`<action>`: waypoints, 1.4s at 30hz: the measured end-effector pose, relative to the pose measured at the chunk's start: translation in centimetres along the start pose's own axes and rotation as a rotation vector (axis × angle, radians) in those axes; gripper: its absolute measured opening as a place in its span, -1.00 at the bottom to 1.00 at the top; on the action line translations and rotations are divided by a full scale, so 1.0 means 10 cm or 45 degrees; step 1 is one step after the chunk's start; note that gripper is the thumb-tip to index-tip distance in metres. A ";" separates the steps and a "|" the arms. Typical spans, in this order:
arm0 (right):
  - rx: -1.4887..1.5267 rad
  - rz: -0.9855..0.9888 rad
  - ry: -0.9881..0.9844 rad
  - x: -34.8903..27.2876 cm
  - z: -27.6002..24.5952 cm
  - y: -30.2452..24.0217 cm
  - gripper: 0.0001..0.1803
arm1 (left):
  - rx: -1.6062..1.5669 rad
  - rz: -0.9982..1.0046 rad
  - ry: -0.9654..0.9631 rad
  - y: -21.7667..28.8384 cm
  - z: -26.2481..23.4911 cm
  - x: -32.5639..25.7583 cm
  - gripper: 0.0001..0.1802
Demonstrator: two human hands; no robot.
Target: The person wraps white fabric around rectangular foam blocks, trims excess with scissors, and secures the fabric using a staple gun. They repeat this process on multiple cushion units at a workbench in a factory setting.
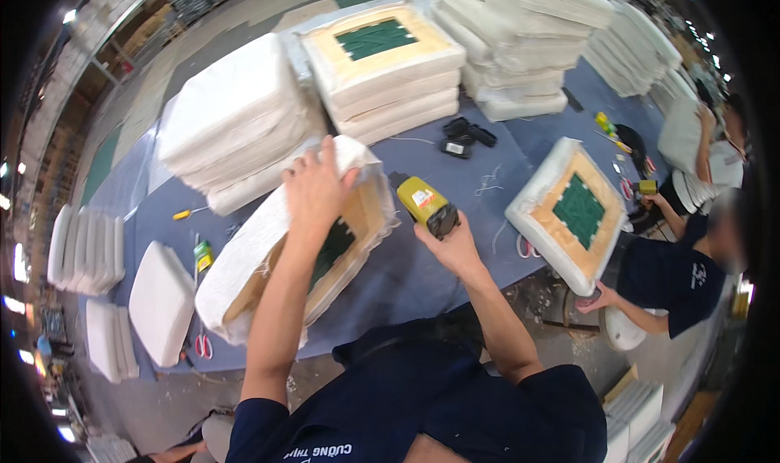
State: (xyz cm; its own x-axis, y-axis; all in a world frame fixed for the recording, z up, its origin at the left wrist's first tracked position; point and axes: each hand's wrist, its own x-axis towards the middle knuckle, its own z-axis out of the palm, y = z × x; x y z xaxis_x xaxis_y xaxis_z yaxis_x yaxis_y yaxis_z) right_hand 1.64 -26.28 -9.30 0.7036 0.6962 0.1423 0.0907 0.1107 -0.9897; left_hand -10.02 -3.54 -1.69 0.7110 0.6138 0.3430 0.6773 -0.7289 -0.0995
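A white seat cushion stands tilted on its edge on the blue-covered table in front of me. Its wooden base with a green webbed middle faces right, and loose white fabric hangs along the rim. My left hand grips the cushion's upper end, thumb bent toward the wooden side. In my right hand is a yellow-green cordless power tool with a black base, its dark nose pointing at the cushion's right rim. A small gap seems to separate the two. The fingers on the tool's far side are hidden.
Cushion stacks line the table's far side. A black charger and loose threads lie to the right. At left are a yellow-handled screwdriver and red-handled scissors. A co-worker at right holds another cushion.
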 end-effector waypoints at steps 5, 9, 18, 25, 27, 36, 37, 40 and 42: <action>0.001 -0.046 -0.170 0.34 0.44 -0.20 -0.65 | -0.053 -0.064 0.027 -0.10 -0.07 -0.19 -0.14; -0.085 -0.127 -0.235 0.37 0.53 0.16 -0.69 | -0.016 -0.035 -0.020 -0.07 -0.09 -0.28 -0.05; -0.167 -0.319 -0.169 0.36 0.73 0.48 -0.72 | -0.561 0.288 -0.571 -0.85 -0.29 -0.03 0.01; -0.157 -0.249 -0.292 -0.16 1.13 0.90 -0.46 | -1.289 0.202 -0.880 -1.40 -0.25 -0.12 -0.25; -0.252 -0.275 -0.249 -0.13 1.27 1.17 -0.37 | -1.212 0.184 -0.838 -1.42 -0.21 -0.11 -0.27; -0.094 -0.088 -0.291 0.08 1.51 1.34 -0.33 | -0.309 0.198 -0.461 -1.16 -0.16 -0.26 -0.34; 0.001 0.021 -0.348 0.14 1.46 1.02 -0.38 | -0.282 0.148 -0.496 -1.13 -0.22 -0.27 -0.34; 0.187 0.162 -0.342 0.33 1.30 0.64 -0.53 | -0.258 0.190 -0.410 -1.15 -0.19 -0.27 -0.32; 0.305 0.122 -0.301 0.40 1.23 0.46 -0.56 | -0.260 0.235 -0.332 -1.17 -0.12 -0.28 -0.32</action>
State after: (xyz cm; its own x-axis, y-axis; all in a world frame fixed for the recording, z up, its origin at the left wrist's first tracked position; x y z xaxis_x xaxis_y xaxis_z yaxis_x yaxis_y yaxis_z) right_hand -3.77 -14.26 -13.10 0.5154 0.8536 0.0761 -0.1558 0.1807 -0.9711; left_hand -20.14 2.90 -0.31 0.8598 0.5036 0.0844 0.5002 -0.8639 0.0595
